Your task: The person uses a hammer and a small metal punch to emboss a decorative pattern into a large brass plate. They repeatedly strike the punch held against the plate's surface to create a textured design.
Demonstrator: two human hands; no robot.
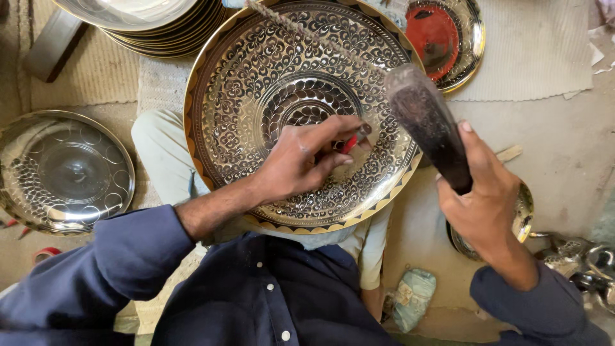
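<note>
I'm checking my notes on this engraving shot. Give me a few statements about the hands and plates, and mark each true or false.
1. The left hand holds a small tool against the large engraved plate. True.
2. The right hand is empty. False: it grips a dark mallet.
3. A stack of plates lies at the upper left. True.
4. The plate with a red centre rests on the person's lap. False: it lies at the upper right, on a mat.
</note>
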